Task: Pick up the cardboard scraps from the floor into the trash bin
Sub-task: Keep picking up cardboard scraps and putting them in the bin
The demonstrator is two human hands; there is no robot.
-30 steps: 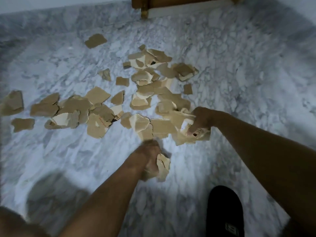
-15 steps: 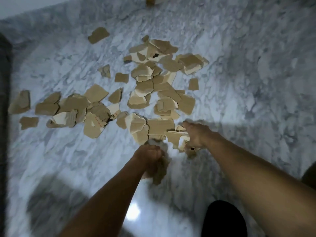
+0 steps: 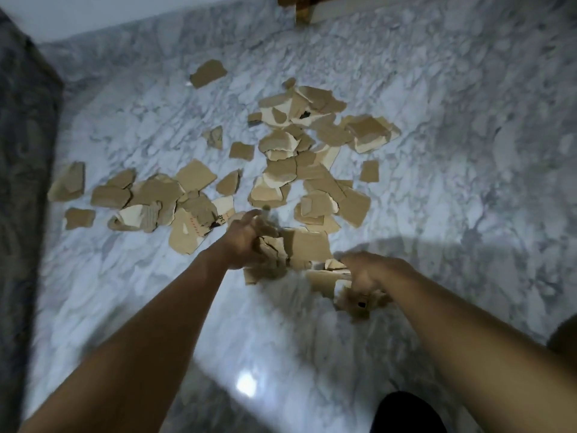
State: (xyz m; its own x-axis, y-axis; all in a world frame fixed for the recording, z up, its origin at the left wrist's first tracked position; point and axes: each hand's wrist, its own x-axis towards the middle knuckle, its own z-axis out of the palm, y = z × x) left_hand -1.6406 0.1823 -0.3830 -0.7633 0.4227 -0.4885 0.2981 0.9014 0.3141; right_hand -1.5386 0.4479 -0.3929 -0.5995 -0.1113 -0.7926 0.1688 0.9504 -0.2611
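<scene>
- Since half a second ago my left hand (image 3: 245,242) has gone forward from the bare floor to the near edge of the pile, and my right hand (image 3: 371,271) has drawn back toward me, clear of the heap it was reaching into.
- My left hand has its fingers curled round a wad of crumpled scraps (image 3: 270,257), gripping them just left of a flat rectangular piece (image 3: 309,245); one digit sticks up above the wad, blurred.
- My right hand is closed over a torn bundle (image 3: 359,303) of brown and pale pieces, which hangs below my knuckles and shows a small dark hole.
- The rest of the cardboard scraps (image 3: 315,179) lie on the marble floor (image 3: 452,145), in a thick overlapping cluster ahead of my hands and a looser band running off to the left.
- In that left band one scrap (image 3: 190,229) carries red dashes and black print.
- A lone scrap (image 3: 207,73) lies well apart at the far side, and another small one (image 3: 370,170) sits just right of the cluster.
- A wooden furniture leg (image 3: 304,12) stands at the top edge.
- A dark grey patterned surface (image 3: 22,151) fills the left edge.
- A black slipper (image 3: 406,414) shows at the bottom, between my forearms.
</scene>
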